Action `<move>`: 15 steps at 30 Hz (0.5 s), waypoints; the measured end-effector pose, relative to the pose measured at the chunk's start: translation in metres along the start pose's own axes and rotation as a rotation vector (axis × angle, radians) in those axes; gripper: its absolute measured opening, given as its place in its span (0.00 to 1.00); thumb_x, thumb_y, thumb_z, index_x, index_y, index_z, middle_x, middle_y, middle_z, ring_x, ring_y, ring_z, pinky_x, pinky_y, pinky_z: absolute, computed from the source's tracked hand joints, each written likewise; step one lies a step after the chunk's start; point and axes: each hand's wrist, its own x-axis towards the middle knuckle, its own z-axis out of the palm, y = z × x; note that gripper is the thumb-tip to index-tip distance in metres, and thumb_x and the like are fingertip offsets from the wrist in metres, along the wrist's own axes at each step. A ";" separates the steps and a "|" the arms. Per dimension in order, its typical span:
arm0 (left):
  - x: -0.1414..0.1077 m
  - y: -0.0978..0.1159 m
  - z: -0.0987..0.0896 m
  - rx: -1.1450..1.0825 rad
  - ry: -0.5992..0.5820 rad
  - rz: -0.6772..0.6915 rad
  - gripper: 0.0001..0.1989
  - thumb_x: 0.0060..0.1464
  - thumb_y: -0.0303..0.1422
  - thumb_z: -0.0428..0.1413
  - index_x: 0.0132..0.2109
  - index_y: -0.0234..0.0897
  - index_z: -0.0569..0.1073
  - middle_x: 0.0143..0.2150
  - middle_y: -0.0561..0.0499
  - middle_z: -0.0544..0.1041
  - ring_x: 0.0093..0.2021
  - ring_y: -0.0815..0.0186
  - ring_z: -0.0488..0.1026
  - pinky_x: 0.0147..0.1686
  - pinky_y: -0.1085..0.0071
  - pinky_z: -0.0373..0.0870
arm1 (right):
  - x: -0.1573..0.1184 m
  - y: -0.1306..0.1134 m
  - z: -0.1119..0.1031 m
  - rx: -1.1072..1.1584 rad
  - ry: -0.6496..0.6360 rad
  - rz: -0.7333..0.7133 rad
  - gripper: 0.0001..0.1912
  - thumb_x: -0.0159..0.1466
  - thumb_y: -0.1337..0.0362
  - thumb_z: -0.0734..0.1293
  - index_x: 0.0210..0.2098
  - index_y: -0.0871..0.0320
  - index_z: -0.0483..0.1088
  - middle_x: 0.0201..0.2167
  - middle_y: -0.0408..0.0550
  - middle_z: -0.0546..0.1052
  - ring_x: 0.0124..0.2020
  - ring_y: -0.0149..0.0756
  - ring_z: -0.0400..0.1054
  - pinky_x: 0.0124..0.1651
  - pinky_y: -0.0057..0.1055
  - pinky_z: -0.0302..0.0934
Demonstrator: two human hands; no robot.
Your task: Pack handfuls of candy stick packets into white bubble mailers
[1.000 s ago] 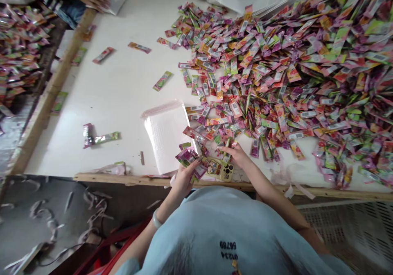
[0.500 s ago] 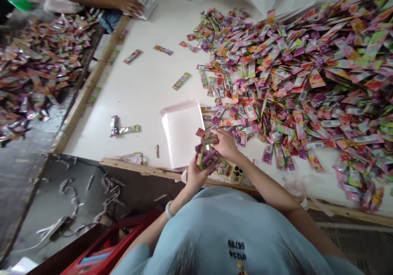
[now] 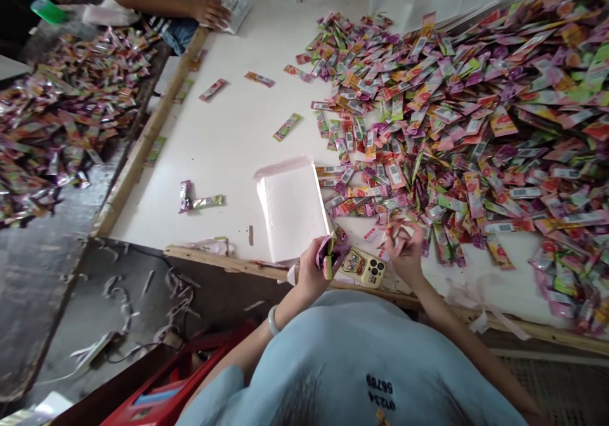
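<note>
In the head view, the left hand (image 3: 310,270) is clamped on a small bunch of packets (image 3: 332,256), purple and green, above the near edge of the white table (image 3: 228,140), by the lower right corner of a bubble bag (image 3: 291,213). The right hand (image 3: 406,252) is by the near side of the big pile (image 3: 457,112), fingers curled and blurred; whether they grip anything, I cannot tell. A phone (image 3: 364,268) lies between the hands. At upper left, a co-worker's hand (image 3: 212,13) is on a silver bag (image 3: 236,11).
</note>
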 end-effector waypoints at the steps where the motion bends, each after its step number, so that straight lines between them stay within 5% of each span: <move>1: 0.000 0.000 0.000 -0.021 0.000 0.017 0.20 0.42 0.29 0.70 0.44 0.43 0.77 0.38 0.50 0.80 0.38 0.61 0.76 0.45 0.68 0.71 | -0.006 0.006 -0.003 -0.054 -0.034 0.002 0.25 0.59 0.62 0.71 0.52 0.50 0.57 0.36 0.44 0.80 0.26 0.34 0.73 0.28 0.31 0.69; 5: 0.002 0.001 0.002 -0.042 -0.005 0.126 0.19 0.47 0.30 0.67 0.47 0.41 0.75 0.40 0.50 0.80 0.39 0.61 0.76 0.46 0.66 0.71 | -0.006 0.007 -0.001 -0.129 -0.034 0.049 0.24 0.58 0.61 0.69 0.53 0.52 0.63 0.28 0.39 0.75 0.28 0.36 0.73 0.31 0.32 0.70; 8: 0.006 0.004 0.012 -0.037 -0.044 0.070 0.18 0.46 0.31 0.69 0.45 0.40 0.76 0.38 0.51 0.80 0.38 0.61 0.75 0.44 0.66 0.71 | 0.001 -0.017 0.012 -0.066 0.024 0.064 0.11 0.62 0.55 0.68 0.39 0.52 0.66 0.27 0.40 0.72 0.27 0.36 0.71 0.32 0.33 0.71; 11: 0.011 0.009 0.031 -0.167 -0.139 -0.065 0.23 0.39 0.35 0.74 0.42 0.39 0.76 0.38 0.50 0.80 0.39 0.59 0.76 0.45 0.66 0.72 | -0.003 -0.042 0.028 0.018 -0.099 0.075 0.18 0.61 0.46 0.70 0.37 0.51 0.64 0.29 0.43 0.75 0.29 0.38 0.73 0.35 0.36 0.71; 15: 0.019 0.013 0.057 -0.241 -0.228 -0.136 0.29 0.31 0.37 0.76 0.43 0.38 0.77 0.40 0.48 0.82 0.42 0.56 0.78 0.47 0.64 0.73 | -0.006 -0.055 0.043 0.113 -0.108 0.039 0.35 0.64 0.30 0.58 0.53 0.51 0.64 0.44 0.51 0.79 0.48 0.47 0.75 0.55 0.44 0.69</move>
